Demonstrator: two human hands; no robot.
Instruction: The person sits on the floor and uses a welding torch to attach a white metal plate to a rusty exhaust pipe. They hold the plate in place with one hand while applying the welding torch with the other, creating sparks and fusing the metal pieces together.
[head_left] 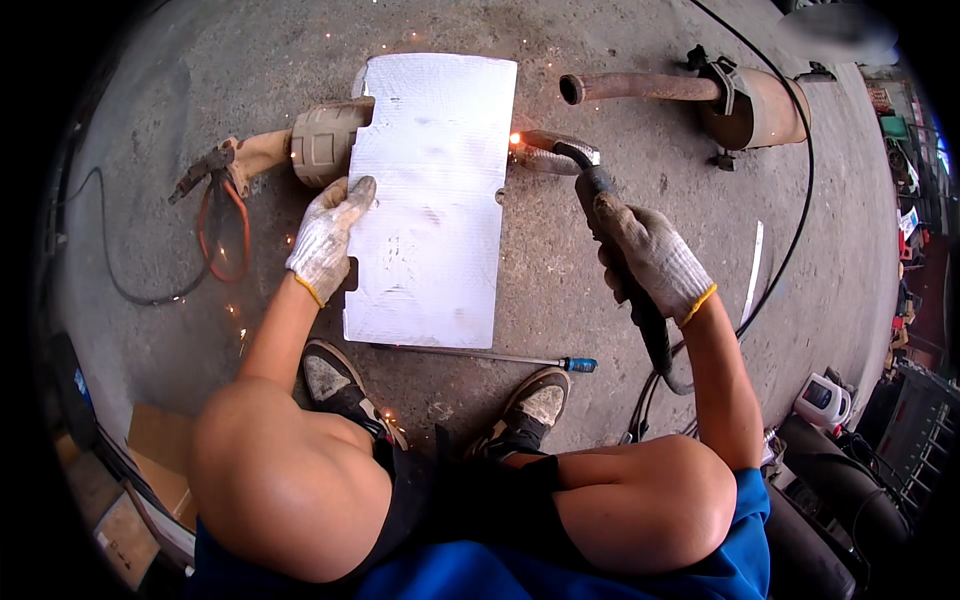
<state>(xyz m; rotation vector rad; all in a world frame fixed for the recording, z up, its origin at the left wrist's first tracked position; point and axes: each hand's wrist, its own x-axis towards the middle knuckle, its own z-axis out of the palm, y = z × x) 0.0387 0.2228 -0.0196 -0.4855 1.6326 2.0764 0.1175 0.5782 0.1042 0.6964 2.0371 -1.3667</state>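
Note:
I squat over a shiny metal sheet (432, 200) lying on a concrete floor. My left hand (327, 236), in a white knit glove, presses flat on the sheet's left edge. My right hand (654, 259), gloved too, grips the black handle of a welding torch (590, 178). The torch nozzle points at a bright spark at the sheet's right edge, where a metal pipe end (540, 157) sticks out from under it. A ribbed rusty exhaust part (322, 143) shows at the sheet's upper left.
A clamp with orange cable (220, 205) lies left. A rusty pipe and muffler (700, 95) lie upper right. A blue-handled screwdriver (520, 358) rests by my feet. A thin metal strip (755, 270), black hose, cardboard (160, 450) and machines (823, 400) surround me.

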